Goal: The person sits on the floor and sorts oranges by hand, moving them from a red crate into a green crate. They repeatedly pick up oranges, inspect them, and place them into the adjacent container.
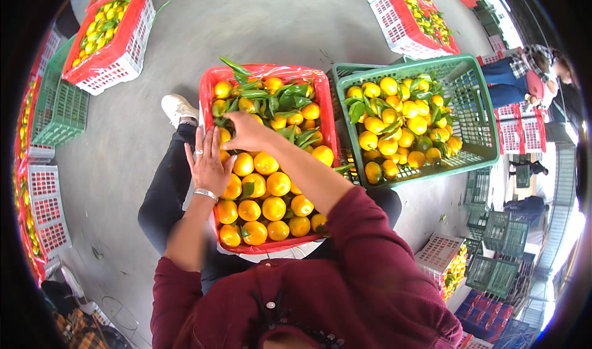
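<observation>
A crate lined with red plastic film (330, 113) stands between my knees, filled with orange mandarins (274, 208). The near fruits lie in rows, while green leaves (289, 97) cover much of the far part. At the crate's left side, my left hand (209, 159) rests over the edge and the outer fruits, fingers extended and slightly apart. My right hand (247, 131) reaches across from the right, its thumb and fingers spread about a mandarin (225, 135) by the left fingertips. Whether it grips that fruit cannot be made out.
Right of the crate, a tilted green plastic crate (418, 177) holds loose mandarins with leaves. Filled red-lined white crates (118, 69) stand at the far left, with more (393, 25) at the far right. A person (513, 78) is at the right rim. Empty green crates (497, 231) are stacked lower right.
</observation>
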`<state>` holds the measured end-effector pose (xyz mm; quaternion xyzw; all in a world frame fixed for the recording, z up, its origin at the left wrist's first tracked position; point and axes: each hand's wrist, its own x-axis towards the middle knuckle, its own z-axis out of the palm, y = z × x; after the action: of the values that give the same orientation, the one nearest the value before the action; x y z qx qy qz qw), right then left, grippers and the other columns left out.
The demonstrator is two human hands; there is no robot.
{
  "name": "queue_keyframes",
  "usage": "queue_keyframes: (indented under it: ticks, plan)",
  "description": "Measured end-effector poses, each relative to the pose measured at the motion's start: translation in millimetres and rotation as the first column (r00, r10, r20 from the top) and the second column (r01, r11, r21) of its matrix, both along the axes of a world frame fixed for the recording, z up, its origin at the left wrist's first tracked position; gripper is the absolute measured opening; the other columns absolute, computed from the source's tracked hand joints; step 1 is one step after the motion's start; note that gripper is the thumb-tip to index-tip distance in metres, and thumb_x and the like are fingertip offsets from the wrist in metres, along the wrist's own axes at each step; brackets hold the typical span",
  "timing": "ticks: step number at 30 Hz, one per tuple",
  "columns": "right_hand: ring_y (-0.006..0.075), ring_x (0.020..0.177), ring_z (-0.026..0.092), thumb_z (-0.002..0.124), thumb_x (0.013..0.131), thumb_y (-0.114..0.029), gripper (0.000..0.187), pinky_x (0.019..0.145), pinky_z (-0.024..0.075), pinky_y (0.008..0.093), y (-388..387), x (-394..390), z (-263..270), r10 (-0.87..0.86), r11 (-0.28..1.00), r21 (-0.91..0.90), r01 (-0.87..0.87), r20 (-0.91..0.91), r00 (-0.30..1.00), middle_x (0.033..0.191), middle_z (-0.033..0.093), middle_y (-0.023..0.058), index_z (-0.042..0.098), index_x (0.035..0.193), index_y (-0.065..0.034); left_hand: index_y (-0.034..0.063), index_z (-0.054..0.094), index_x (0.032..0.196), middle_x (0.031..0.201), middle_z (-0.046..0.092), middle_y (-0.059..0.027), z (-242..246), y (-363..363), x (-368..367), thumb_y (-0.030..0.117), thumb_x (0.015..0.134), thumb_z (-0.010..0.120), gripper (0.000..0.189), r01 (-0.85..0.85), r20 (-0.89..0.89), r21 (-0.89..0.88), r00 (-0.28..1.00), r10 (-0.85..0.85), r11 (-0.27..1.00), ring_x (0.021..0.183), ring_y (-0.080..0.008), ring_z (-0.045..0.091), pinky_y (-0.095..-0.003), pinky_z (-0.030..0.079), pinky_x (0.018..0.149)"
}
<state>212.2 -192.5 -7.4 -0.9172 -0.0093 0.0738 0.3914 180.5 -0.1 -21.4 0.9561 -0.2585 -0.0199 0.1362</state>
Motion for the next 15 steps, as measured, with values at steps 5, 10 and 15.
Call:
queue_keyframes:
  ticks: [5, 10, 15]
  plan:
    - [0.0361, 0.102, 0.064, 0.082, 0.082, -0.035, 0.045, 0.087, 0.0545, 0.0483, -172.6, -76.7, 73.9, -0.442, 0.554, -0.459, 0.694, 0.545, 0.713, 0.114, 0.066, 0.0176, 0.065, 0.112, -0.0048, 0.0117, 0.031, 0.163, 0.166, 0.036, -0.0047, -2.7, 0.7, -0.7, 0.041, 0.096, 0.068, 0.082, -0.006, 0.015, -0.024, 1.000, 0.006, 1.000, 0.161, -0.0283, 0.016, -0.0608, 0.011, 0.128]
    - [0.0348, 0.120, 0.054, 0.085, 0.076, -0.059, 0.072, 0.103, 0.0467, 0.0491, -339.1, -184.7, 38.5, -0.546, 0.180, -0.797, 0.577, 0.407, 0.732, 0.129, 0.060, 0.0103, 0.060, 0.126, -0.0136, 0.0115, 0.033, 0.162, 0.165, 0.036, -0.0042, -6.3, -3.3, 2.7, 0.052, 0.097, 0.062, 0.082, 0.008, 0.022, 0.018, 1.000, -0.009, 1.000, 0.161, -0.0274, 0.015, -0.0621, 0.009, 0.127]
    - [0.0390, 0.114, 0.061, 0.087, 0.081, -0.043, 0.062, 0.092, 0.0543, 0.0509, -324.8, -188.0, 68.8, -0.721, 0.250, -0.623, 0.741, 0.391, 0.572, 0.112, 0.071, 0.0200, 0.066, 0.123, -0.0026, 0.0107, 0.034, 0.160, 0.164, 0.037, -0.0044, -7.5, -0.7, 1.3, 0.050, 0.096, 0.064, 0.081, -0.014, 0.026, -0.015, 1.000, 0.015, 1.000, 0.162, -0.0274, 0.014, -0.0625, 0.009, 0.127]
